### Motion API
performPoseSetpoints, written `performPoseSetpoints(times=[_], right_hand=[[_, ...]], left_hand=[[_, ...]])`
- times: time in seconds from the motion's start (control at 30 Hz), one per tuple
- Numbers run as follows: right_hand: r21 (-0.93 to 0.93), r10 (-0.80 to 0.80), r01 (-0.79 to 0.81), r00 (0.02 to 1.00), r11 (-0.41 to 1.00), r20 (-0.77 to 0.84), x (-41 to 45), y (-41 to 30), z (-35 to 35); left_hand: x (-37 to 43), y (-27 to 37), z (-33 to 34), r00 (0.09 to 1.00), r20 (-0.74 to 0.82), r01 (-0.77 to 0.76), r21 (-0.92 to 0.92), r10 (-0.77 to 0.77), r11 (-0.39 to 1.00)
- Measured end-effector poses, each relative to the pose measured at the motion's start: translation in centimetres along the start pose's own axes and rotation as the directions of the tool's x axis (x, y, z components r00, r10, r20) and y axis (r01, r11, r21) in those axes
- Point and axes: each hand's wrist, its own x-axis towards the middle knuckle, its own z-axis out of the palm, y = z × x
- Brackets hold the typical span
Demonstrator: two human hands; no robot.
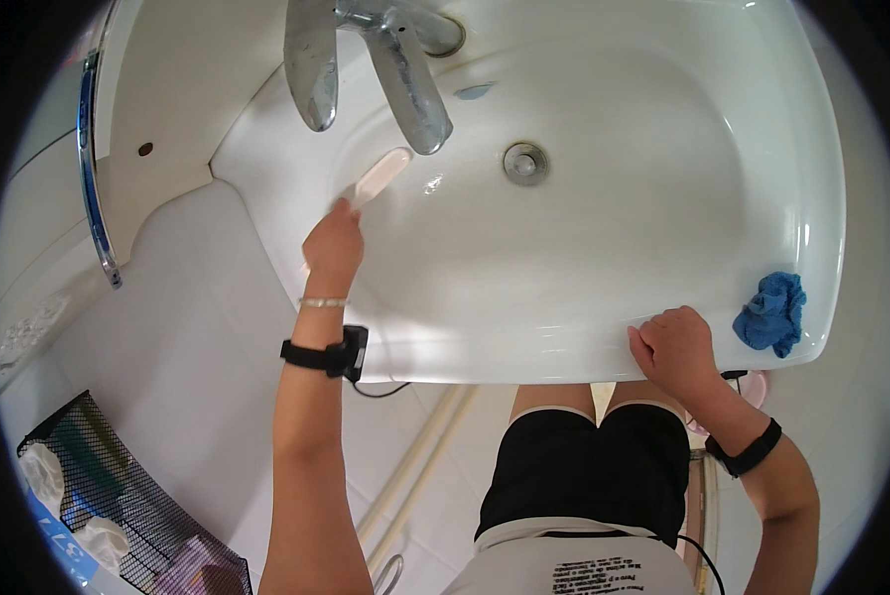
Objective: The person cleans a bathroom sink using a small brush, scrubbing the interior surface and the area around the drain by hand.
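Observation:
My left hand point(335, 242) is closed around the handle of a pale pink brush or similar flat-headed tool point(383, 175), whose head lies over the left side of the white ceramic washbasin point(490, 355). Which way the tool's working side faces cannot be told. Above it is the chrome faucet point(415, 97), its lever at the left. Curled on the basin's front rim is my right hand point(676, 349), with no object visible in it. A crumpled blue cloth point(772, 314) rests at the basin's front right corner, to the right of that hand. The metal drain point(525, 163) sits mid-basin.
A black mesh basket point(147, 506) with packages and white crumpled material stands at the lower left. Below the basin run two cream pipes point(423, 468). A panel with a curved edge point(170, 111) borders the basin at the upper left. A black cable point(380, 393) hangs by my left wrist.

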Motion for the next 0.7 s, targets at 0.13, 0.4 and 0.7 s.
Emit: performPoseSetpoints(times=[0.13,0.4,0.7], right_hand=[[-0.022,-0.009,0.010,0.999,1.000,0.031,0.5,-0.7,-0.2],[-0.016,-0.007,0.008,0.998,1.000,0.064,0.8,-1.4,-0.6],[-0.032,0.001,0.001,0.998,0.999,0.071,0.5,-0.7,-0.2]], left_hand=[[3.2,3.3,4.1,0.942,-0.198,-0.300,-0.131,0.272,0.945],[5.0,-2.8,5.4,0.923,-0.081,-0.379,-0.009,0.377,0.926],[2.0,1.1,7.6,0.936,-0.185,-0.325,-0.130,0.299,0.937]])
